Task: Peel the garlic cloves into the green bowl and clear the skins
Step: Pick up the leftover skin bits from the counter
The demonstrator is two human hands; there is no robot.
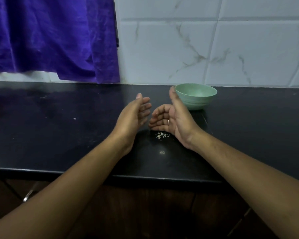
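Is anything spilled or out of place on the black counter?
Yes. Pale skin scraps lie loose on the counter beside the right hand, near the green bowl but outside it. A single fleck lies closer to the counter edge.

Bowl (196,95) sits far back on the desk (59,126), just right of the right hand (173,118); left hand (134,114) alongside, skin scraps (161,135) on the desk beneath them.

Green bowl (196,96) upright; skin bits (161,135) nearby.
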